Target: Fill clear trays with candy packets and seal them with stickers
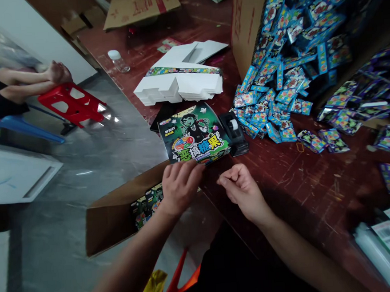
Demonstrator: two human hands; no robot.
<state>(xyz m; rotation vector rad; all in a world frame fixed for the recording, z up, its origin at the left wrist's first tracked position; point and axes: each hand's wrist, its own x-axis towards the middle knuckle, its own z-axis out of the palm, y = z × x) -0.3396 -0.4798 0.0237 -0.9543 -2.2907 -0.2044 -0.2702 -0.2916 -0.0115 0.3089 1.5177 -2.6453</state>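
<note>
A green and black candy box (196, 132) with a cartoon vampire on its lid lies closed at the table edge. My left hand (180, 182) is at the box's near edge, its fingers bent against the front side. My right hand (243, 191) is just right of it, thumb and fingertips pinched together above the table; whatever they hold, if anything, is too small to make out. A black tape dispenser (236, 134) stands against the box's right side. Below my left hand, an open carton (110, 223) holds several similar boxes.
White folded card blanks (177, 85) lie behind the box. Blue candy packets (275, 100) spill from a large carton (248, 26), with purple packets (342, 109) at right. A small clear bottle (119, 62) stands near the far-left edge. Beyond, a person's feet rest on a red stool (71, 101).
</note>
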